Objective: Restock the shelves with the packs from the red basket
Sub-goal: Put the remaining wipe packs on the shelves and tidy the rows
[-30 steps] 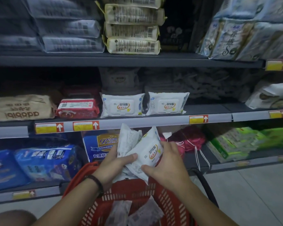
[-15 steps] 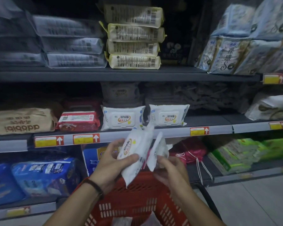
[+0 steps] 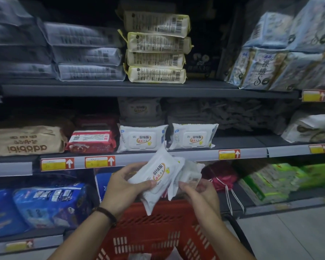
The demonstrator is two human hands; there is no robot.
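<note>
over the basket (image 3: 158,228), pack (image 3: 159,172) in left hand (image 3: 123,187)

light: dim | shelving (image 3: 139,89): dark grey | floor (image 3: 298,237): pale grey tiles

Glossy white plastic-film wipe packs (image 3: 158,175), crinkled; red slotted hard-plastic basket (image 3: 158,228) at 6 o'clock; matt grey metal shelf (image 3: 139,90)

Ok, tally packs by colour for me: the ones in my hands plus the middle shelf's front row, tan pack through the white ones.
White: 4 (left shelf pack, right shelf pack, front held pack in the left hand, rear held pack in the right hand)
Red: 1 (red pack)
Tan: 1 (tan pack)
Total: 6
</note>
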